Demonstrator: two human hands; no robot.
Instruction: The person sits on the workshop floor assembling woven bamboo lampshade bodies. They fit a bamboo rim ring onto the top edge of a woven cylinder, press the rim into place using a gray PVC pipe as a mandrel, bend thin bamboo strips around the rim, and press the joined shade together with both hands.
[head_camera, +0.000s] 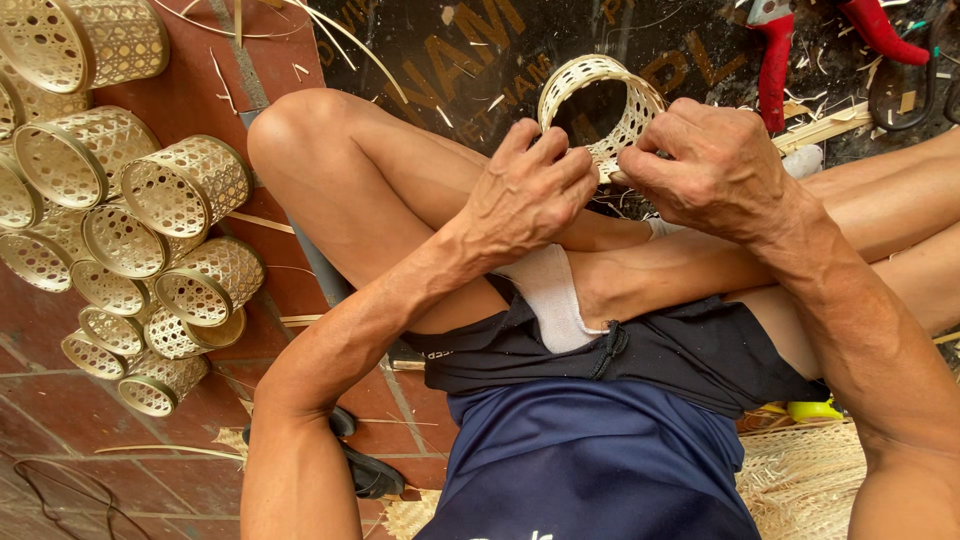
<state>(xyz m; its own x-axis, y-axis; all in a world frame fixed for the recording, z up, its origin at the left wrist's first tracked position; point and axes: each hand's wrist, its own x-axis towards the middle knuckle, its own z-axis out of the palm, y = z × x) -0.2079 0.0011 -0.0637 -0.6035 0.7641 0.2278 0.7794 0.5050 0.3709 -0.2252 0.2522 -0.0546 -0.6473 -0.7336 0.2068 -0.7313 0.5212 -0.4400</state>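
Note:
A small woven bamboo ring basket (603, 78), pale cream with an open lattice, is held upright above my crossed legs. My left hand (530, 190) grips its near rim with fingers curled tight. My right hand (705, 165) pinches the rim just beside it, thumb and fingers closed on the weave. The two hands almost touch. The basket's lower edge is hidden behind my fingers.
Several finished woven bamboo cylinders (150, 230) lie piled on the red tile floor at left. Red-handled cutters (775, 55) lie on a dark mat at the top right. Loose bamboo strips (330, 40) and a woven mat (810, 480) lie around me.

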